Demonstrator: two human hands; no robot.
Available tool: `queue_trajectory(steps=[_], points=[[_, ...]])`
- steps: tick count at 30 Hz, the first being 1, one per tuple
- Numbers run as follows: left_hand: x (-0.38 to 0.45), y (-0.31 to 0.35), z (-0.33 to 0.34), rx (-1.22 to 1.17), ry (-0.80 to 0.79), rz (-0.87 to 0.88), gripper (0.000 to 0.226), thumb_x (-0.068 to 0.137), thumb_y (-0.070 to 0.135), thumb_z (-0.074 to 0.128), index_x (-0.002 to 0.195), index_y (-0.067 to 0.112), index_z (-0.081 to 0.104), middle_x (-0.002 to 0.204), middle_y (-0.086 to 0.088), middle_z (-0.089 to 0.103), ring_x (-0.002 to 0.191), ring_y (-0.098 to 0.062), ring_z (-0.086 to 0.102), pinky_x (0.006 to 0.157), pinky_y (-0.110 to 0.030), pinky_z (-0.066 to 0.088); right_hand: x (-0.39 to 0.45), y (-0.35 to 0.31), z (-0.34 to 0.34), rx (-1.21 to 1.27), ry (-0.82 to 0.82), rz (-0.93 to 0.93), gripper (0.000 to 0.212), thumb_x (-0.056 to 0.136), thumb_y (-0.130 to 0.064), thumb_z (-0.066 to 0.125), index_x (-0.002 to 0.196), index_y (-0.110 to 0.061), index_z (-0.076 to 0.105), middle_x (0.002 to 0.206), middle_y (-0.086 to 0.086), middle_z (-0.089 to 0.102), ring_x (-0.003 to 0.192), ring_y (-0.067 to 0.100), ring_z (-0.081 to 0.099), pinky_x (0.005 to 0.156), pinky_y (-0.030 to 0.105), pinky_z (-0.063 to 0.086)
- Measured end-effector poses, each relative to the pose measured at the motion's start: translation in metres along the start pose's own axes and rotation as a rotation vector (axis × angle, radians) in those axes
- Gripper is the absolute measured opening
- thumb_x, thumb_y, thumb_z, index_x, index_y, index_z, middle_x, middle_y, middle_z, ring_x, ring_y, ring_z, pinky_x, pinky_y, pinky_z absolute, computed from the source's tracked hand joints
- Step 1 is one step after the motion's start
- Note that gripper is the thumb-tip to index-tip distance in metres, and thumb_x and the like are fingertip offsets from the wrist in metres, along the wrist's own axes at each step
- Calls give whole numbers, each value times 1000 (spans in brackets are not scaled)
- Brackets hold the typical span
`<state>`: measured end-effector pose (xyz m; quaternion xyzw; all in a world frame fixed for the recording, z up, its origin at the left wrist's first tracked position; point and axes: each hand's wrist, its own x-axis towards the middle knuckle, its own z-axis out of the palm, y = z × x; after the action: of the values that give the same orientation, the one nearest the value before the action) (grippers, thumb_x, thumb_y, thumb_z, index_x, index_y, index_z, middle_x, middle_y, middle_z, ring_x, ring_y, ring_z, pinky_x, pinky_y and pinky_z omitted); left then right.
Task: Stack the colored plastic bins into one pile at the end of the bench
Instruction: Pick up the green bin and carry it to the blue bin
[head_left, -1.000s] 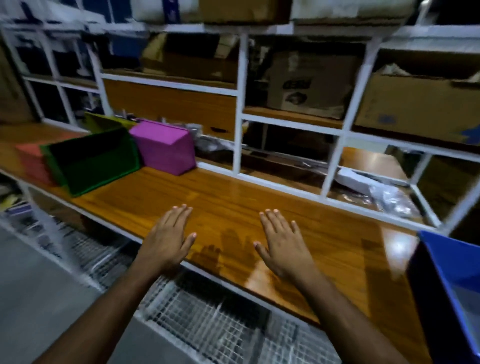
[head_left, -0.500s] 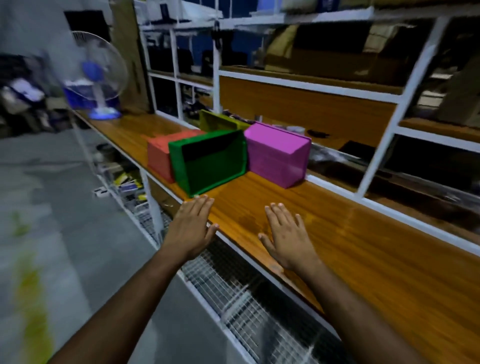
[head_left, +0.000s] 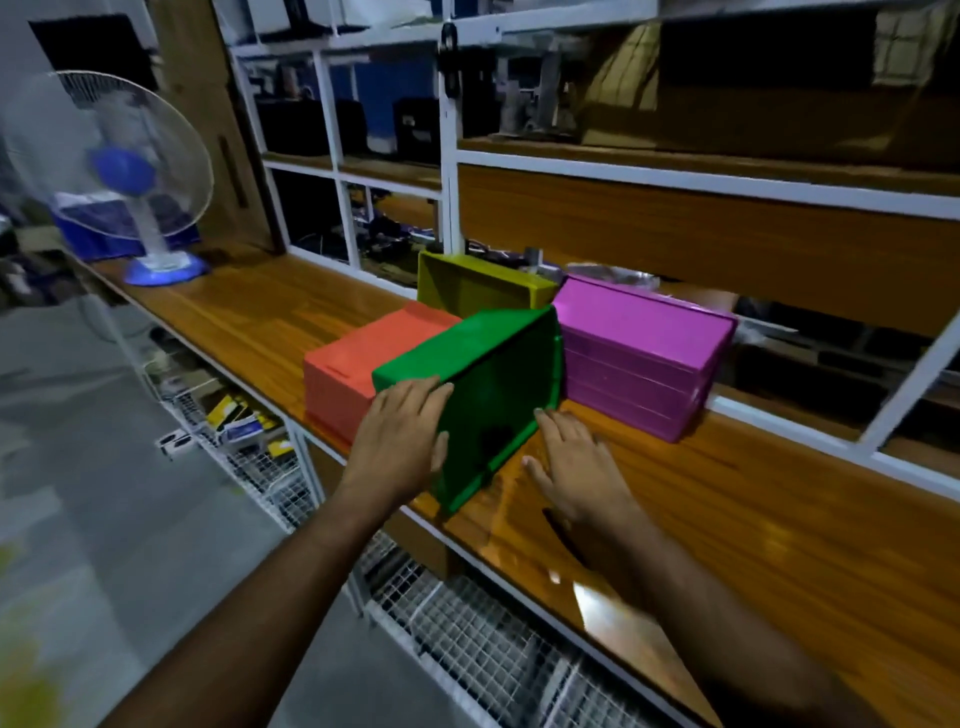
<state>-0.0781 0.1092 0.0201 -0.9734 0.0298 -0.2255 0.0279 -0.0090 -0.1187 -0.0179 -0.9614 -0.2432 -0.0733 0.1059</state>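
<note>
Both hands are open, the left hand (head_left: 402, 434) touching the green bin (head_left: 483, 384) and the right hand (head_left: 574, 457) just beside it, so nothing is stacked yet: the orange bin (head_left: 358, 364), yellow bin (head_left: 478, 286) and pink bin (head_left: 644, 353) stand separately at frame centre.

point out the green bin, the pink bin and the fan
green bin (head_left: 498, 384), head view, on its dark inner floor, which faces the camera
pink bin (head_left: 636, 325), head view, on its flat upturned base
fan (head_left: 122, 166), head view, on the blue hub behind the round guard
</note>
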Motion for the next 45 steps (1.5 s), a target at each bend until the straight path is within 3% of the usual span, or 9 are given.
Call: queue_trajectory(steps=[8, 13, 17, 23, 26, 31, 36, 40, 45], points=[[100, -38, 2, -50, -120, 96, 31, 83, 34, 57, 107, 15, 62, 109, -9, 63, 104, -32, 61, 81, -40, 51, 59, -51, 28, 90, 68, 197, 67, 97, -47, 41, 152, -15, 22, 155, 7, 33, 144, 23, 26, 116, 38, 28], [112, -49, 6, -67, -78, 169, 23, 86, 20, 53, 101, 9, 65, 104, -12, 64, 99, -35, 65, 77, -40, 53, 70, -78, 37, 341, -9, 576, 50, 97, -37, 49, 138, -8, 45, 132, 15, 58, 119, 32, 55, 92, 32, 42], [108, -69, 4, -181, -52, 148, 21, 84, 21, 55, 92, 5, 65, 98, -16, 66, 93, -38, 66, 73, -41, 53, 63, -83, 39, 436, -19, 858, 47, 99, -37, 48, 129, -2, 53, 127, 19, 61, 117, 36, 57, 87, 34, 45], [110, -81, 28, -498, -233, 44, 28, 85, 30, 58, 92, 4, 65, 99, -21, 68, 94, -39, 64, 73, -39, 50, 26, -55, 18, 571, 288, 1157, 47, 82, -9, 63, 129, -6, 59, 119, 17, 67, 105, 32, 66, 85, 38, 56], [95, -74, 60, -630, -345, 18, 28, 85, 30, 58, 94, 4, 67, 98, -19, 68, 95, -38, 64, 74, -39, 49, 4, -46, -1, 523, 313, 1169, 35, 85, -7, 64, 119, -8, 67, 110, 13, 71, 97, 27, 68, 71, 27, 53], [63, -53, 94, -813, -420, 44, 21, 89, 20, 59, 106, 11, 67, 100, -13, 72, 91, -29, 66, 72, -35, 49, -21, -40, -10, 408, 285, 1148, 29, 92, -7, 59, 121, -5, 64, 119, 10, 68, 106, 23, 65, 71, 18, 46], [67, -45, 88, -845, -439, 54, 40, 89, 34, 63, 123, 16, 54, 108, -5, 68, 83, -14, 60, 63, -25, 46, -31, -27, -15, 354, 267, 1123, 28, 92, -7, 59, 120, -6, 65, 118, 12, 68, 105, 22, 65, 74, 19, 46], [84, -26, 77, -706, -223, 239, 46, 87, 37, 63, 127, 19, 51, 119, -2, 58, 114, -24, 54, 90, -37, 47, -32, -12, -34, 268, 191, 1015, 29, 92, -11, 60, 120, -10, 67, 116, 14, 70, 104, 26, 67, 88, 26, 52], [94, 28, 58, -555, -115, 609, 42, 86, 29, 62, 127, 22, 55, 126, 1, 59, 122, -20, 47, 101, -35, 40, -27, 1, -52, 156, 65, 856, 37, 91, -15, 61, 128, -17, 63, 123, 9, 68, 113, 23, 63, 95, 31, 49]])
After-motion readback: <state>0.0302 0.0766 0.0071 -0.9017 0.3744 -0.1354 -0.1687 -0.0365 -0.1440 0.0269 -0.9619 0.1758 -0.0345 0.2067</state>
